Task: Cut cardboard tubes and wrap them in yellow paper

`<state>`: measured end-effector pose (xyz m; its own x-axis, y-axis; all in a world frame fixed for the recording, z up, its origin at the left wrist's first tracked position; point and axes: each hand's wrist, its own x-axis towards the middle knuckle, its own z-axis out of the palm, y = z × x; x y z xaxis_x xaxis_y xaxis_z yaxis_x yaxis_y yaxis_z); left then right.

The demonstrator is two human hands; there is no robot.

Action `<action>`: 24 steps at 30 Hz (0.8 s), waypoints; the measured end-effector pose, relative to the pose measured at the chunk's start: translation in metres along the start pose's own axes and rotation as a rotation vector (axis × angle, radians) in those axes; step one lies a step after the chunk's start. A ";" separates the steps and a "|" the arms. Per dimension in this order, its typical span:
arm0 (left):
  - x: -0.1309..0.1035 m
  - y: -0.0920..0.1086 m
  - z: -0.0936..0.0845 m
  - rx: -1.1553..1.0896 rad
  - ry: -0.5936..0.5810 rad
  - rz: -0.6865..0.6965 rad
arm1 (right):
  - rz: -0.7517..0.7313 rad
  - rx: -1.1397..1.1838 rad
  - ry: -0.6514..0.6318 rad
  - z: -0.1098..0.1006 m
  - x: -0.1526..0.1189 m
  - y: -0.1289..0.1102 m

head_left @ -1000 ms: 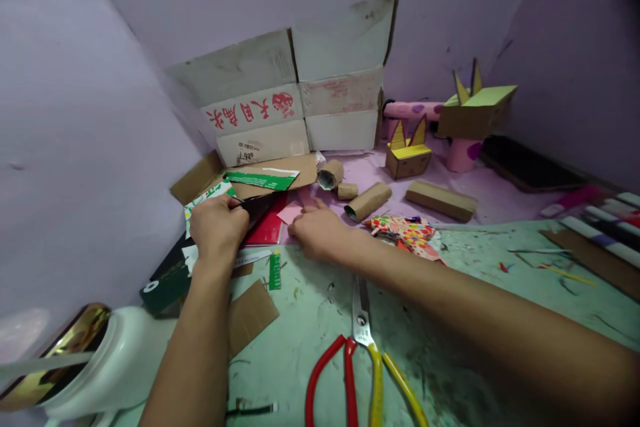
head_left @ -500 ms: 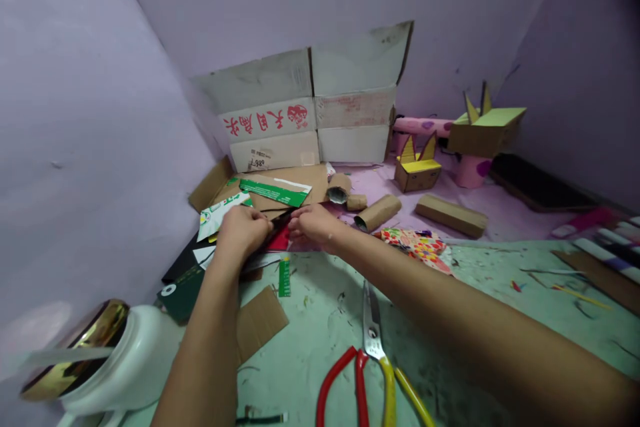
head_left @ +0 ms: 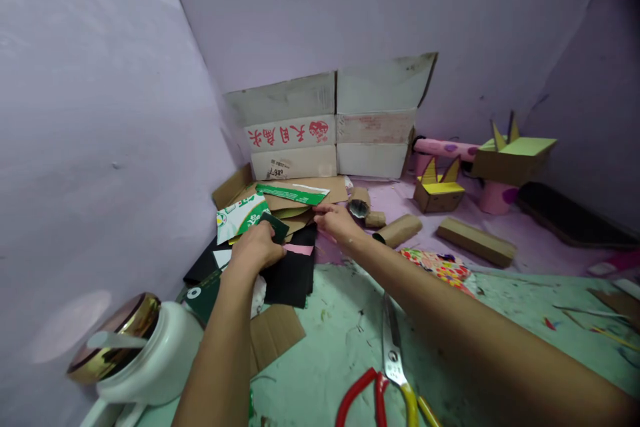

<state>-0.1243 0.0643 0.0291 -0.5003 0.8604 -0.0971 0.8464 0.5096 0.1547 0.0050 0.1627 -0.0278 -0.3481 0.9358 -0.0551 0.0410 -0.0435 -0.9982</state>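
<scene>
My left hand [head_left: 257,248] is closed on a dark green card [head_left: 277,227] over the pile of scraps. Below its thumb lie black sheets [head_left: 290,280] with a pink strip [head_left: 299,249] across them. At the pile's right edge, my right hand [head_left: 339,222] has its fingertips pinched at the edge of a brown cardboard piece [head_left: 299,221]; the exact grip is partly hidden. A white and green printed packet [head_left: 243,217] lies just left of the hands, and a green printed strip [head_left: 293,195] rests behind them.
Scissors [head_left: 393,363] with red and yellow handles lie open in front. A white pot [head_left: 155,360] with a gold lid stands at left. Cardboard tubes [head_left: 400,231], a flowered cloth [head_left: 437,267] and cardboard animal figures [head_left: 439,193] are at right. A flattened white box [head_left: 293,130] leans against the wall.
The black sheets now lie flat toward the front of the pile, covering the red piece. My left hand has taken hold of the dark green card. The view has shifted left and up.
</scene>
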 end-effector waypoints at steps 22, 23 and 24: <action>0.004 -0.007 0.012 -0.059 0.315 0.040 | 0.096 -0.028 -0.097 -0.006 0.010 -0.015; 0.003 -0.003 0.010 -0.061 0.341 0.072 | 0.080 -0.046 -0.098 -0.006 0.011 -0.014; 0.002 0.002 0.009 -0.065 0.392 0.110 | 0.060 -0.066 -0.098 -0.006 0.011 -0.013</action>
<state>-0.1216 0.0669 0.0207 -0.4501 0.8398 0.3037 0.8915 0.4032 0.2064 0.0064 0.1756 -0.0155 -0.4328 0.8935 -0.1195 0.1249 -0.0718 -0.9896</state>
